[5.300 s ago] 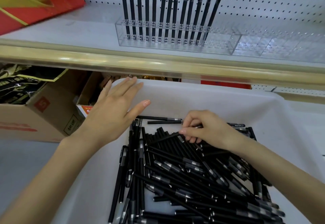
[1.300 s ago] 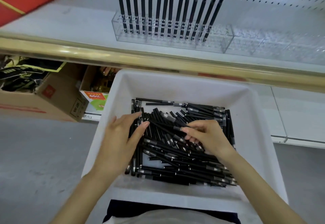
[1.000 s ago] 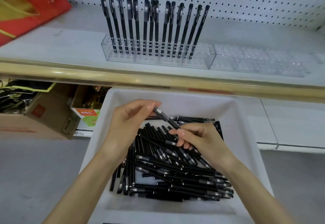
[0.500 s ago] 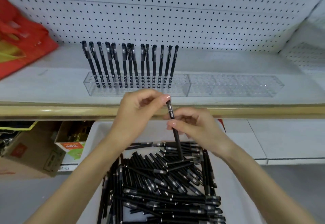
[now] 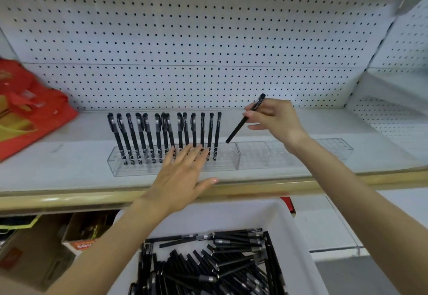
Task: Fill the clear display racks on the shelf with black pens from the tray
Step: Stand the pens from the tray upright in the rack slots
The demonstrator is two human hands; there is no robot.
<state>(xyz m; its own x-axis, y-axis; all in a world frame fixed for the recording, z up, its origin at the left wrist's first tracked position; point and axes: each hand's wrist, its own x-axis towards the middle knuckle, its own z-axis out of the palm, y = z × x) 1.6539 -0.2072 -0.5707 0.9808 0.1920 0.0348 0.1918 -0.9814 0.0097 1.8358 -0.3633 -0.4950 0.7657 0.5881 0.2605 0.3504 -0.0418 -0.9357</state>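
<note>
My right hand (image 5: 274,118) pinches a black pen (image 5: 240,125), tilted, its lower tip just above the right end of the left clear rack (image 5: 222,162). That rack holds several upright black pens (image 5: 162,137). With straight fingers, my left hand (image 5: 183,176) lies flat against the front of this rack. A second clear rack (image 5: 324,151) stands to the right with no pens in it. Below, the white tray (image 5: 298,230) holds a heap of loose black pens (image 5: 208,264).
A red and yellow bag (image 5: 30,114) lies on the shelf at the left. White pegboard (image 5: 208,40) backs the shelf, which has a gold front edge (image 5: 69,198). Cardboard boxes (image 5: 34,248) sit under the shelf at the lower left.
Both hands rose from the tray to the shelf. My left hand let go of the pen and now lies flat at the rack; my right hand carried the pen up to the rack's right end.
</note>
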